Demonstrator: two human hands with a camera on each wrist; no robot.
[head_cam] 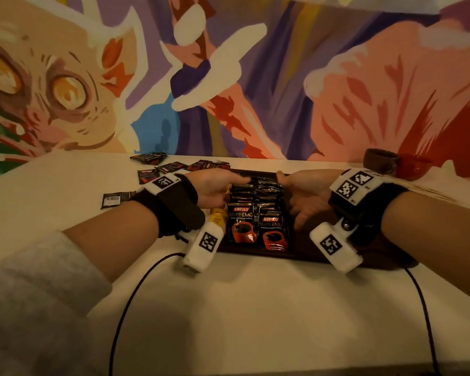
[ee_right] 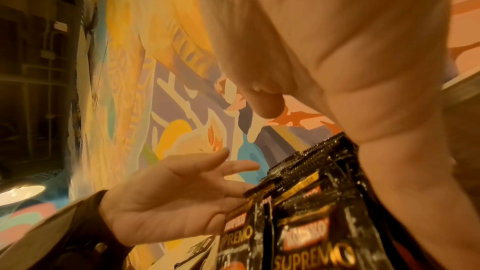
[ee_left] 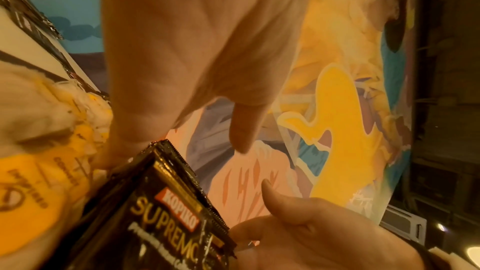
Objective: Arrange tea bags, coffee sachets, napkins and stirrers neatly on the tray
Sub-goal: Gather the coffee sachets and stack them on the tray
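While both hands are bracketing the stack, the tabletop [head_cam: 255,308] is stretching pale and wide beneath everything, and a painted mural [head_cam: 255,77] is filling the wall behind it. Sitting on that tabletop, the dark tray [head_cam: 301,246] is carrying two overlapping rows of black coffee sachets [head_cam: 257,213], with something yellow, possibly tea bags [head_cam: 218,217], lying just beside them under the left wrist. More loose sachets [head_cam: 174,167] are lying on the tabletop beyond the tray's left end, and two cups [head_cam: 396,164] are standing near the wall on the right. No napkins or stirrers are showing.

The left hand [head_cam: 215,189] is lying against the left side of the rows with its fingers [ee_right: 233,168] straight and loosely spread, gripping nothing. The right hand [head_cam: 304,199] is lying against the right side, palm inward, fingers extended and likewise holding nothing.

These sachets are probably light, thin and glossy, so they are likely sliding over one another easily and fanning apart if nudged from one side only. Pressing both flat edges at once, as the hands are placed, looks the safest hold; for lifting one, pinching a crimped end seems best.
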